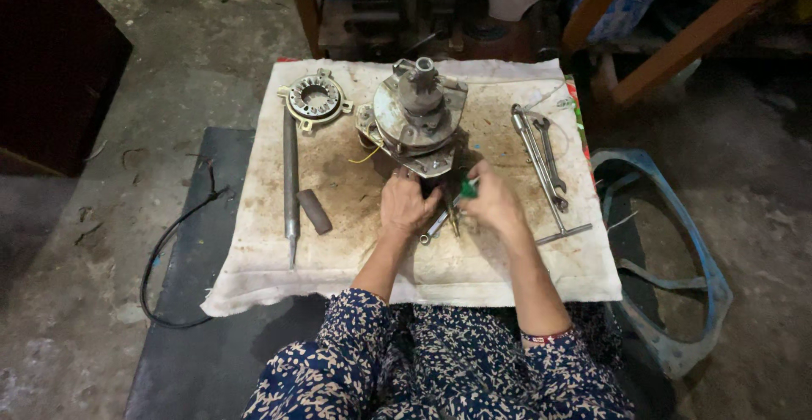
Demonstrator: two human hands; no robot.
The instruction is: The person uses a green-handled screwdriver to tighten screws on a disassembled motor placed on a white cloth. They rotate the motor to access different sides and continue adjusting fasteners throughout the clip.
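A grey metal motor assembly (419, 115) stands tilted on a stained white cloth (338, 251). My left hand (404, 204) rests against its lower front side, fingers curled on a dark part below the housing. My right hand (493, 202) is closed around a green-handled tool (468, 188), its tip pointing toward the motor's base. A small wrench (433, 230) lies on the cloth between my two hands.
A long metal rod (290, 179), a short dark cylinder (314, 211) and a round ring part (315, 98) lie left of the motor. Wrenches and a T-handle tool (545, 166) lie on the right. A blue metal frame (668, 285) and a black cable (165, 251) are on the floor.
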